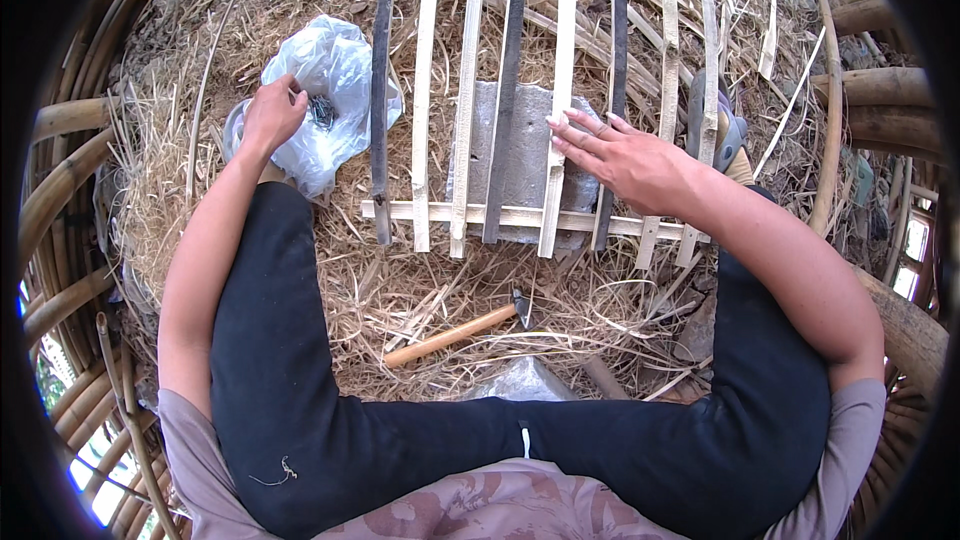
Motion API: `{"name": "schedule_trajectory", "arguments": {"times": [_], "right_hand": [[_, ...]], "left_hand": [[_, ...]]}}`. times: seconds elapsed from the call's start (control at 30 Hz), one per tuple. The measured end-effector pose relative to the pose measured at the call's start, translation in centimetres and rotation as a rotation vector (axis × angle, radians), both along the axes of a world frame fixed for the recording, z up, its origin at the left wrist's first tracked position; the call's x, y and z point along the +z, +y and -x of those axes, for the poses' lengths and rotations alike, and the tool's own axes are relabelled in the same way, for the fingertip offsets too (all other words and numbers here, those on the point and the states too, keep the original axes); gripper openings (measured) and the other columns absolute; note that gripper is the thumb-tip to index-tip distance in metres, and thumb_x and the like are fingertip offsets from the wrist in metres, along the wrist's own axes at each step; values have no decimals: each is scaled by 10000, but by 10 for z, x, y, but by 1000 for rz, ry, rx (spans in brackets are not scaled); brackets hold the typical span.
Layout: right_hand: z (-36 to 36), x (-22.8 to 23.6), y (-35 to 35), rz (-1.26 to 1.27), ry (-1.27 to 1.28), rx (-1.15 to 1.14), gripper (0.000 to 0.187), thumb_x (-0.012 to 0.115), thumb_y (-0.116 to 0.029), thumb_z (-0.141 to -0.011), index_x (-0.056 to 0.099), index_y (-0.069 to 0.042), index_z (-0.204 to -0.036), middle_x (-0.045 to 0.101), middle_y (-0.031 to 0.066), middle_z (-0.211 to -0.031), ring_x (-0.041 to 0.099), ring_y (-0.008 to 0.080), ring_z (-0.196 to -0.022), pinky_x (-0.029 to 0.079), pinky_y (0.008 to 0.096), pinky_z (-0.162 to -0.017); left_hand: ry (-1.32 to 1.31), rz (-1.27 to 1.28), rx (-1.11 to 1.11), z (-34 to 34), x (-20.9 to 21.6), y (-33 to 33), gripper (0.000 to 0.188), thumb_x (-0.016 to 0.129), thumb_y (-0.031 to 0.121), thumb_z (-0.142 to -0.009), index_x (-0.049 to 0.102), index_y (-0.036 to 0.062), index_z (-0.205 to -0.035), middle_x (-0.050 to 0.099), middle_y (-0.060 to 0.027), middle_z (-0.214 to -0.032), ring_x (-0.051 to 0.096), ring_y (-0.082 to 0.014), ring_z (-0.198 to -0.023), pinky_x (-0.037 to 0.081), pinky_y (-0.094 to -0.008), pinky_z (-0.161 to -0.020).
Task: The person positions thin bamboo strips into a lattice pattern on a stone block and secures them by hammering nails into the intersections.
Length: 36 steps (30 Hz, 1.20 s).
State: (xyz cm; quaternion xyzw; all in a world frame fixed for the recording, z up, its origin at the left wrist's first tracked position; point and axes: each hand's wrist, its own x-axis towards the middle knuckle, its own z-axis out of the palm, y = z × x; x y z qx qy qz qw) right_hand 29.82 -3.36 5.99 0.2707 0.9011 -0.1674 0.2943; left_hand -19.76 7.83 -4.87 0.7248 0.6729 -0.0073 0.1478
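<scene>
1) Left hand (pixel 275 115) is over the clear plastic bag (pixel 345 52) of nails (pixel 322 111), off the concrete slab's (pixel 532 155) left edge; cannot tell whether its fingers hold anything
2) Right hand (pixel 625 155), fingers extended and unclamped, touches a pale slat (pixel 565 40) crossing the slab
3) Crosspiece (pixel 525 215) spans the slats near the slab's near edge
4) Hammer (pixel 450 336) lies on straw (pixel 600 310), person's side of that edge

Slats (pixel 507 85) lie over the block (pixel 531 135), behind the hammer (pixel 458 333).
</scene>
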Motion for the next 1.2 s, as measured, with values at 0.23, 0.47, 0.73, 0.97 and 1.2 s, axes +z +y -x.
{"name": "schedule_trajectory", "arguments": {"times": [0.23, 0.47, 0.73, 0.97, 1.2], "right_hand": [[2, -3, 2, 11, 50, -10, 827, 537, 12, -846, 202, -13, -1601, 118, 113, -1704, 145, 306, -1564, 221, 506, -1270], [-2, 1, -2, -14, 41, 0, 801, 502, 16, -846, 223, -12, -1596, 143, 109, -1701, 134, 290, -1571, 241, 490, -1264], [3, 5, 1, 3, 36, -4, 843, 524, 16, -810, 224, -13, -1597, 150, 106, -1700, 129, 289, -1572, 233, 486, -1268], [2, 4, -1, -4, 50, -11, 854, 523, 24, -795, 229, -15, -1596, 153, 100, -1699, 120, 285, -1573, 223, 488, -1272], [0, 3, -2, 1, 52, -28, 839, 512, 23, -803, 234, -15, -1594, 152, 105, -1699, 112, 287, -1575, 216, 489, -1274]], "left_hand": [[9, 72, 52, -8, 17, -4, 291, 646, 253, -914, 682, -9, -1037, 733, -238, -963, 711, -394, -937, 546, -458, -863], [-38, 48, 0, -10, 5, -5, 248, 666, 197, -887, 689, -9, -1024, 734, -224, -962, 709, -383, -934, 546, -449, -857], [-131, 112, -71, -2, -13, -7, 259, 746, 124, -818, 683, 4, -1039, 726, -197, -998, 695, -372, -985, 541, -443, -865], [-105, 161, -54, -10, -17, -11, 310, 817, 134, -763, 678, 0, -1005, 727, -178, -990, 692, -367, -980, 541, -447, -846], [-62, 146, -49, -20, -16, -12, 254, 804, 169, -775, 698, 2, -934, 724, -184, -948, 688, -376, -955, 538, -468, -835]]}}
